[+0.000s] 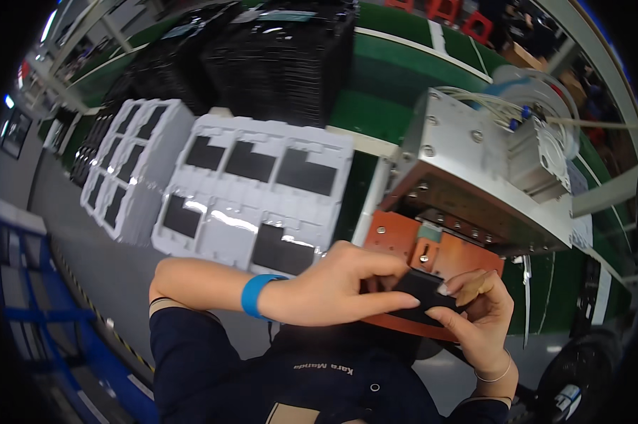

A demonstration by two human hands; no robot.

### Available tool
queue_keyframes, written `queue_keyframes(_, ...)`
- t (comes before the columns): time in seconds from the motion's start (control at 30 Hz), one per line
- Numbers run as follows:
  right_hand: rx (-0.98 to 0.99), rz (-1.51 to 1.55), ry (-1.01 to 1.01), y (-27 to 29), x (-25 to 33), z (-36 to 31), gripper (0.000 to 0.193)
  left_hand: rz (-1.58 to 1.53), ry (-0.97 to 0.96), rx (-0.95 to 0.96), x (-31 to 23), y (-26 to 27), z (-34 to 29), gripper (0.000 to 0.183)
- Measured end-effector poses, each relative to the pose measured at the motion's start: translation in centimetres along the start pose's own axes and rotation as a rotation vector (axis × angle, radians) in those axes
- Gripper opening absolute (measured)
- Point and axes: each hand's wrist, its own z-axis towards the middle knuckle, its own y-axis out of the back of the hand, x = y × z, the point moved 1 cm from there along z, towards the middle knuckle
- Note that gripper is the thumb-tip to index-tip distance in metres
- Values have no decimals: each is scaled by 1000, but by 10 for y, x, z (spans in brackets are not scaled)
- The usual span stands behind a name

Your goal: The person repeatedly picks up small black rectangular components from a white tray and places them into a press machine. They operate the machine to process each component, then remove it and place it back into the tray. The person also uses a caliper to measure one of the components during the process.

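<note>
My left hand (333, 286), with a blue band on its wrist, and my right hand (480, 318) both grip a small flat black part (419, 290). The part sits on an orange-brown fixture plate (396, 237) under a metal press machine (474, 177). My fingers pinch the part from both sides, so much of it is hidden. A white tray (262, 191) with black flat parts in its pockets lies just left of my left hand.
A second white tray stack (131, 166) stands further left. Stacks of black trays (276, 56) rise behind. A blue frame (36, 311) runs along the left. Green floor (382, 78) with white lines lies beyond. A fan (580, 381) stands at the lower right.
</note>
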Motion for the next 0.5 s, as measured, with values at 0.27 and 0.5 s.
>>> queue_keyframes(0.27,454,-519,330,-74,11,67,31,-1,241,-819,35,129,-137,26)
queue_keyframes(0.5,663,-1186,301,-165,-29,107,48,747,347,-1043,69,114,-157,24)
